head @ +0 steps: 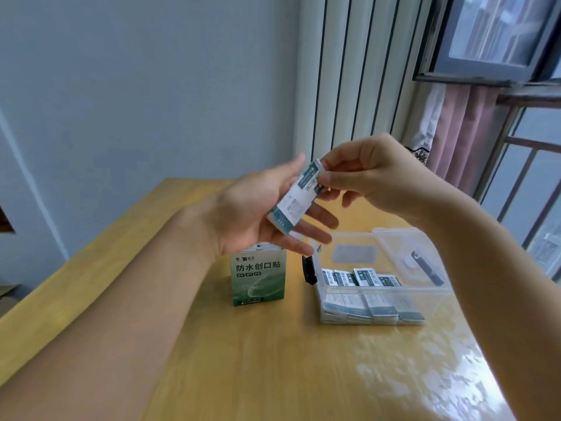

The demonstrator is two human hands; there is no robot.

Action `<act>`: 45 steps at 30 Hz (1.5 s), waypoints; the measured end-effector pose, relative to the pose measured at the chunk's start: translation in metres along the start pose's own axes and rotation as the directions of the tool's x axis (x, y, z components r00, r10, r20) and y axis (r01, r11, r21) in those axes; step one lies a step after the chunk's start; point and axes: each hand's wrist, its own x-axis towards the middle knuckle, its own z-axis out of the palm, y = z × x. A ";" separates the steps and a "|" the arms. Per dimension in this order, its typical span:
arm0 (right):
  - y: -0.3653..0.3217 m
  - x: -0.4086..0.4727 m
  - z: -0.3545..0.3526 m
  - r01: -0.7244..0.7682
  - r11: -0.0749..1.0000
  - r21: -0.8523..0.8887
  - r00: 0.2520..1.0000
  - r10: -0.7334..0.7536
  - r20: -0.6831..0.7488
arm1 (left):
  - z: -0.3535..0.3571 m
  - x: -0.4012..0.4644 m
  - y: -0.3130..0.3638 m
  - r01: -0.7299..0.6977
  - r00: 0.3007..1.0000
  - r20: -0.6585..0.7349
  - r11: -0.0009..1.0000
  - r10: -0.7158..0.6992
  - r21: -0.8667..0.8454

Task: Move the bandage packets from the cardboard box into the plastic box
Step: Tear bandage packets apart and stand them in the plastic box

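A stack of white and teal bandage packets [296, 197] is held in the air above the table. My left hand [258, 214] supports the stack from below with its palm up and fingers spread. My right hand [376, 174] pinches the stack's upper end between thumb and fingers. Below my left hand stands the green and white cardboard box [258, 278], open at the top with packet edges showing. To its right sits the clear plastic box [440, 287], holding several packets standing in a row along its near side.
The boxes rest on a glossy wooden table [273, 360]. The plastic box's lid [422, 256] stands open behind it, and a black latch [309, 270] hangs on its left wall. A white radiator, pink curtain and barred window lie beyond the table.
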 end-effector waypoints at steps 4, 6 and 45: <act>0.005 0.004 0.007 0.020 0.978 -0.208 0.984 -0.056 -0.167 | 0.017 0.010 -0.012 0.030 0.998 -0.044 0.966 -0.042 -0.258; -0.001 0.002 0.010 0.041 0.915 -0.402 0.974 -0.127 -0.190 | 0.026 0.014 -0.014 0.004 0.996 -0.080 0.899 -0.043 -0.437; -0.011 -0.007 -0.008 0.069 0.895 -0.440 0.997 -0.041 0.072 | 0.049 0.020 -0.030 -0.062 0.983 -0.185 0.907 -0.017 -0.416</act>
